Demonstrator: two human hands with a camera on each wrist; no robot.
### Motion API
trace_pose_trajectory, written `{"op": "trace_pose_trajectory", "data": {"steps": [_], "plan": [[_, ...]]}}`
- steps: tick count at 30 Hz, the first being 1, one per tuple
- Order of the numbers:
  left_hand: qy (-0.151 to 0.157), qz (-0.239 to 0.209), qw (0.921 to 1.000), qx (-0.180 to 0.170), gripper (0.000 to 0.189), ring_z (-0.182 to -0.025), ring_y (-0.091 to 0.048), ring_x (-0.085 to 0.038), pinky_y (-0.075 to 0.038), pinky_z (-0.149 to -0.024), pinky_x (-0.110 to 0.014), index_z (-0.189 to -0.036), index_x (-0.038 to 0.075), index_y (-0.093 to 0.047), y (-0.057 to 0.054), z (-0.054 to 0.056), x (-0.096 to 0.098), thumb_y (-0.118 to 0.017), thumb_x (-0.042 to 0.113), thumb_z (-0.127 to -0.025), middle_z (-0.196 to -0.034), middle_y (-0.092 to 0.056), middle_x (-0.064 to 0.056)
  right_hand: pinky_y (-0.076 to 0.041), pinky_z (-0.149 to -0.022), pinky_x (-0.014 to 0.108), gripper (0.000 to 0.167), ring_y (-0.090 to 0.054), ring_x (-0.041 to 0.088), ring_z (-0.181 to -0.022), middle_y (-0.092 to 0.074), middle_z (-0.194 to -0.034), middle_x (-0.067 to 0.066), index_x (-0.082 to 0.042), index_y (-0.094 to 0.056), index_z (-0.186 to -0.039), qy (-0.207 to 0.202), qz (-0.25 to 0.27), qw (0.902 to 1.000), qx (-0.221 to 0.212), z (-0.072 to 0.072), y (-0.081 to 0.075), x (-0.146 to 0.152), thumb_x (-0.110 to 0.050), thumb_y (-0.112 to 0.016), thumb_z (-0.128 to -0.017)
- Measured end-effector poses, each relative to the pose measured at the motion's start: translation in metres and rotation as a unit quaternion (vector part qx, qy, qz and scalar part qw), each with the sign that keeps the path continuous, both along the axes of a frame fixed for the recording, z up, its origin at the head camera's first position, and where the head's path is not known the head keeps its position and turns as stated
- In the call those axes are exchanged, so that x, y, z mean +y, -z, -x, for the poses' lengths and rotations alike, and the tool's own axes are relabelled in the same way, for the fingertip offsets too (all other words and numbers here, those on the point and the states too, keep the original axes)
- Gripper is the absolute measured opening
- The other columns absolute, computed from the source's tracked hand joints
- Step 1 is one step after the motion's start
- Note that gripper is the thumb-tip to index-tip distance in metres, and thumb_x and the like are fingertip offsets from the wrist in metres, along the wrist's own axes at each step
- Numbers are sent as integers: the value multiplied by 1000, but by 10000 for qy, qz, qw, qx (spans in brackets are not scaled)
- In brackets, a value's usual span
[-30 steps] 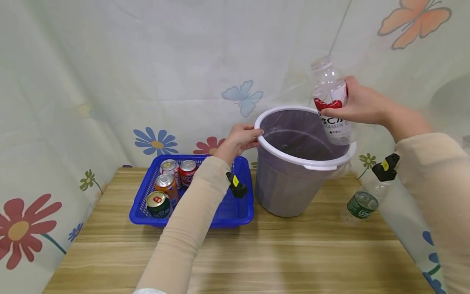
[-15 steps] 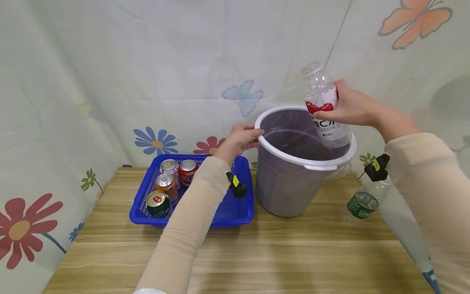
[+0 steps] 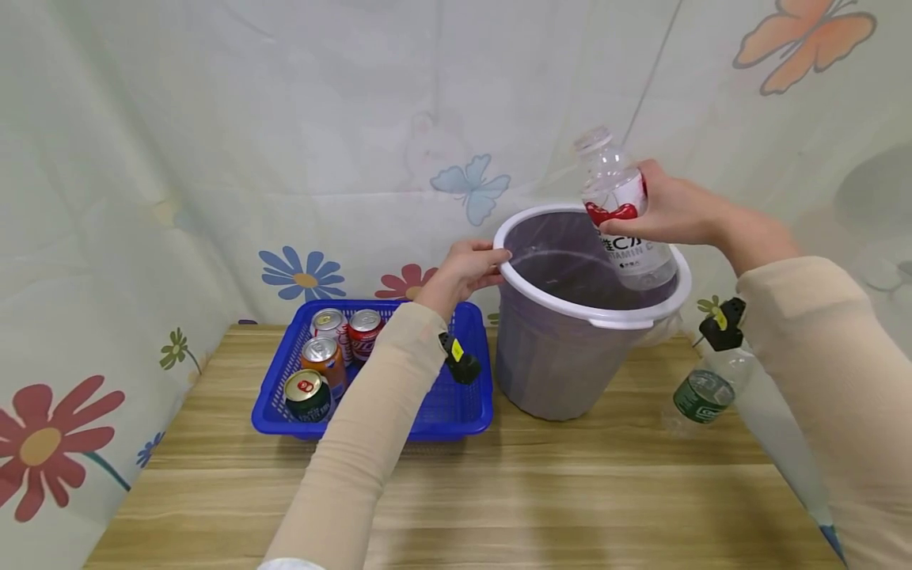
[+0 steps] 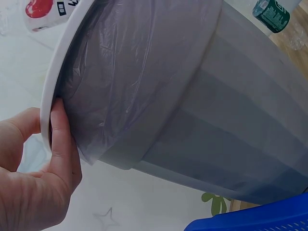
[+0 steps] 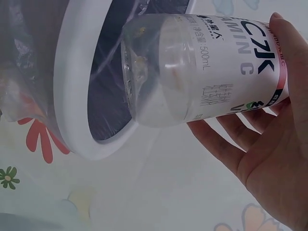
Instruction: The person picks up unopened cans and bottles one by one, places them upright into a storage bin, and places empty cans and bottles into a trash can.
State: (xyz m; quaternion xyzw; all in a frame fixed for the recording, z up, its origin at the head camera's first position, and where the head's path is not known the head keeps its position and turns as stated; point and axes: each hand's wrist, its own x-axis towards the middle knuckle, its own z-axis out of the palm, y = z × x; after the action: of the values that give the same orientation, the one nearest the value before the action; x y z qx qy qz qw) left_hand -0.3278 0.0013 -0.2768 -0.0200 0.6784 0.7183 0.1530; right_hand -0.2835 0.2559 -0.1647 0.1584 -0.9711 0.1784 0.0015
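My right hand (image 3: 673, 207) grips a clear plastic bottle (image 3: 618, 194) with a white label and red cherries around its middle. The bottle is tilted, its capless neck up to the left and its base over the mouth of a grey trash can (image 3: 563, 364). In the right wrist view the bottle's base (image 5: 139, 72) overlaps the white rim (image 5: 72, 96). My left hand (image 3: 466, 269) pinches the left side of that rim, thumb on one side and fingers on the other, as the left wrist view shows. A thin plastic liner (image 4: 120, 62) hangs over the rim.
Left of the trash can stands a blue plastic basket (image 3: 456, 404) holding several drink cans (image 3: 324, 360), partly behind my left arm. At the right table edge is a clear bottle with a green label (image 3: 701, 396). A flowered curtain (image 3: 356, 95) hangs behind.
My right hand has carried the cherry-label bottle leftward and slightly down, further over the trash can's mouth. My left hand has stayed on the rim.
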Motion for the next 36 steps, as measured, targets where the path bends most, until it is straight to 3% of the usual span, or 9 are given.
{"op": "trace_pose_trajectory", "data": {"steps": [10,36], "plan": [[7,9,10000,6,37,-78,-64,-18,-56,-73,-27,-119,3,-55,-2,-1,-3,-66,13,-85,-99,-61,-11,-46,-80,48,84,-52,36,-96,-47,-111,22,1,-18,-134,-11,-204,9998,-57,6,11,-4,-43,-66,-80],[-17,-76,10000,26,37,-75,-62,-17,-56,-73,-28,-120,1,-55,1,1,-3,-65,11,-85,-95,-61,-11,-46,-82,50,84,-53,36,-96,-49,-110,24,1,-17,-135,-98,-241,9997,-29,6,24,-3,-39,-68,-80]]}}
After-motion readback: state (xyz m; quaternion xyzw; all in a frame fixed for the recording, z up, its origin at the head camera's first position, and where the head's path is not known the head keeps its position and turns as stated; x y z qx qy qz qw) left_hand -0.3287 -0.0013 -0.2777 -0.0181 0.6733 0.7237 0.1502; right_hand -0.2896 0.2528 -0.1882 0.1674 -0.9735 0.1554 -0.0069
